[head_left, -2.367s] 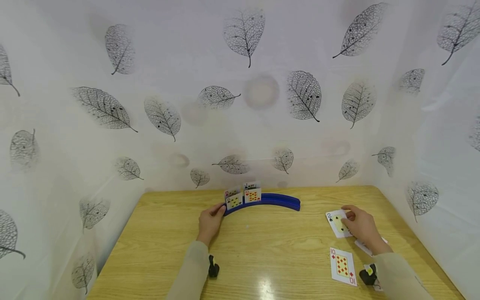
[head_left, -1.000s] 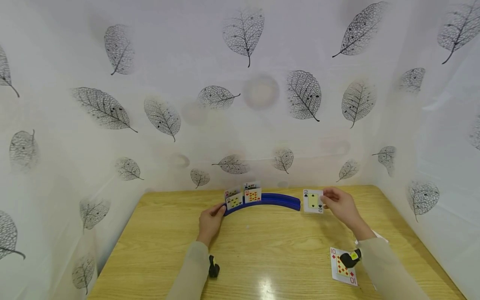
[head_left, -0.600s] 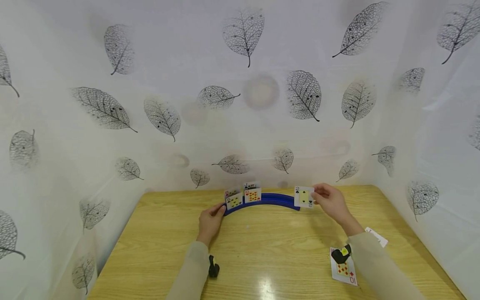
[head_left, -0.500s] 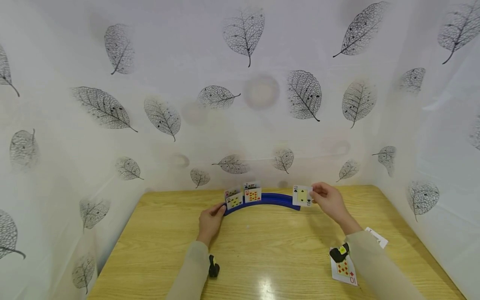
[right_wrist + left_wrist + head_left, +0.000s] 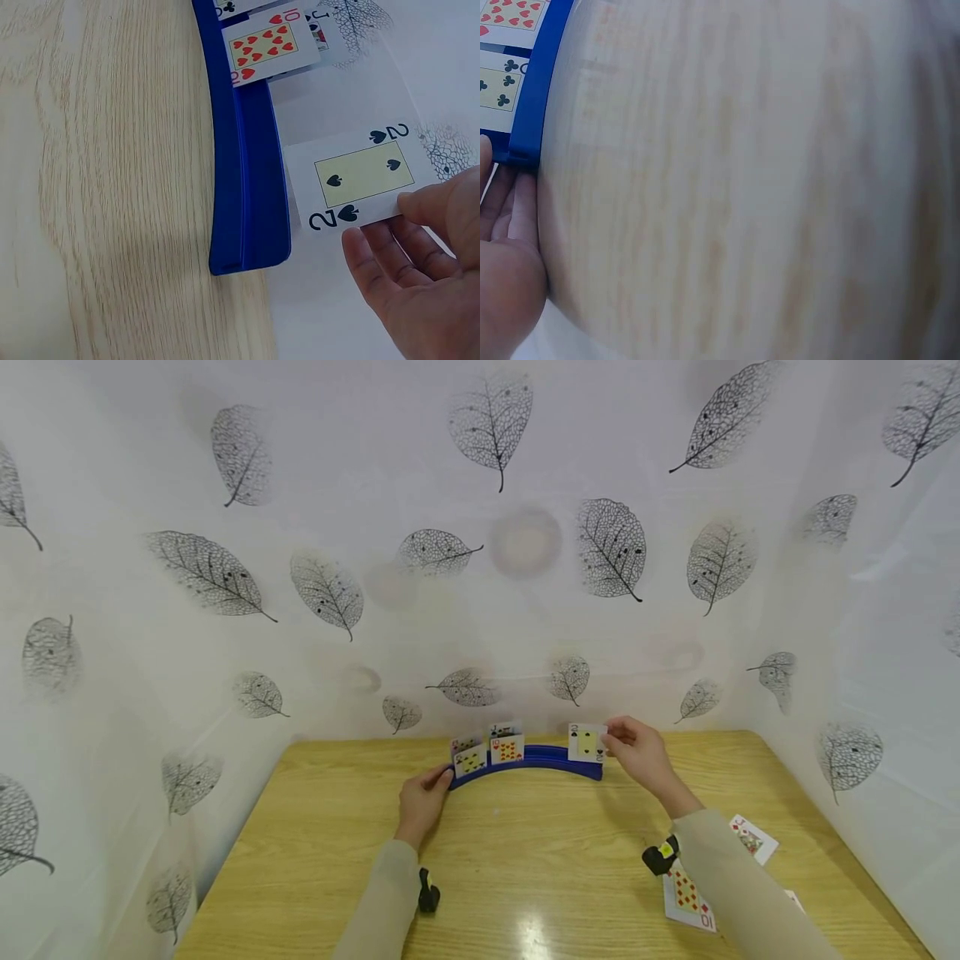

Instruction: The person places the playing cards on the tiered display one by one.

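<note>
A curved blue card holder (image 5: pixel 551 758) stands near the table's far edge. My left hand (image 5: pixel 422 802) grips its left end between thumb and fingers. In its left part stand a clubs card (image 5: pixel 471 762) and the ten of hearts (image 5: pixel 507 749). Behind them are a partly hidden card (image 5: pixel 465 744) and a black jack (image 5: pixel 324 37). With thumb and fingers my right hand (image 5: pixel 643 756) pinches the two of spades (image 5: pixel 364 176) by one short edge. This card is at the holder's right part; whether its lower edge sits in a slot I cannot tell.
On the table at the right lie the ten of diamonds (image 5: pixel 688 897) and a red face card (image 5: pixel 753 839), both near my right forearm. A white card corner (image 5: pixel 797 900) shows past the sleeve. A leaf-print curtain (image 5: pixel 525 610) hangs behind the table.
My right hand has picked up the two of spades from the table at the right and carried it left and away to the holder's right part. My left hand keeps its grip.
</note>
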A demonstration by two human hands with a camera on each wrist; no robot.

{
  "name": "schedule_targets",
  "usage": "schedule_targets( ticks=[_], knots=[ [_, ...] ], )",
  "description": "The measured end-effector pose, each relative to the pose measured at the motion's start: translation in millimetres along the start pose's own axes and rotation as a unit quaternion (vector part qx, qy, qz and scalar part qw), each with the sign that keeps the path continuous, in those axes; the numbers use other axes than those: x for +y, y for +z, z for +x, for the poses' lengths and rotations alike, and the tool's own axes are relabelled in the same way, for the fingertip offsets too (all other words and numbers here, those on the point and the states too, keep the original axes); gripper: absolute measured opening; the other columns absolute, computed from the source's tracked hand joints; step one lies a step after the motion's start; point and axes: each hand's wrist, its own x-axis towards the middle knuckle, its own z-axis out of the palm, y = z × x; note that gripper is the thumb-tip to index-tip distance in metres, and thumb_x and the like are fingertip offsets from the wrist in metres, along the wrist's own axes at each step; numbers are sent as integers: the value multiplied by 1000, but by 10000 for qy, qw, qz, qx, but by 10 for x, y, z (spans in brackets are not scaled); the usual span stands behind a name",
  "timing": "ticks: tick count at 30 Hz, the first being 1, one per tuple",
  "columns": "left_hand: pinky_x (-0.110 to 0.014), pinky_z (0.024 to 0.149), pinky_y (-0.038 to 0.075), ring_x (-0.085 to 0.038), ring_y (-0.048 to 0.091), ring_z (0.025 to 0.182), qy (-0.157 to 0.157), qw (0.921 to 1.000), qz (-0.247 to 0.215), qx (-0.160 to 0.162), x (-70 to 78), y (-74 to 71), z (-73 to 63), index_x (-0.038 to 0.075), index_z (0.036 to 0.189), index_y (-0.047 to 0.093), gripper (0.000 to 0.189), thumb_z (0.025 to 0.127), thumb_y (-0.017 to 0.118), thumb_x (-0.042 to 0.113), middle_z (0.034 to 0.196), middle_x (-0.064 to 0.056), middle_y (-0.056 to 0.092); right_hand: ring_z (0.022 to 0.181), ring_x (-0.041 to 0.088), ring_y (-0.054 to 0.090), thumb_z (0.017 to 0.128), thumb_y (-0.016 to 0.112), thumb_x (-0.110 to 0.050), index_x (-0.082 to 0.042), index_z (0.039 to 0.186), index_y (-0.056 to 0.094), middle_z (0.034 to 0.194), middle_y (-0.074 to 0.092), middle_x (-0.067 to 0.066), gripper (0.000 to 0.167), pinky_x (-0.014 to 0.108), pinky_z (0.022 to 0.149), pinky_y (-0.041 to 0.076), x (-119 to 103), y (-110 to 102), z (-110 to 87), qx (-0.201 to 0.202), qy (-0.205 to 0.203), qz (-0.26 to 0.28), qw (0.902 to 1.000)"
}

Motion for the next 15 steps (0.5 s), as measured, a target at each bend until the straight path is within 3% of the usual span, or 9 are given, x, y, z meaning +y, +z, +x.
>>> schedule_targets(
  ticks=[4,11,15],
  knots=[
    [-54,118,48,-37,64,134,-26,10000,5,17,-14,-13,0,11,129,77,31,103,71,27,136,-14,72,100,31,73,103,63,-1,9,121,65,109,69,25,21,33,81,67,-18,81,47,-20,24,68,10000],
    [-54,117,48,-37,64,133,16,10000,13,46,-50,-3,23,11,128,78,31,103,71,27,135,-13,73,103,38,71,103,63,-3,8,123,65,109,68,24,22,44,84,67,-37,207,120,-19,17,123,9999],
    [-54,116,49,-37,65,132,57,10000,23,42,-65,18,42,11,127,78,31,103,71,28,133,-13,74,104,36,71,104,63,-3,7,122,66,110,69,23,22,36,81,67,-60,247,148,63,53,73,9999]
  ],
)
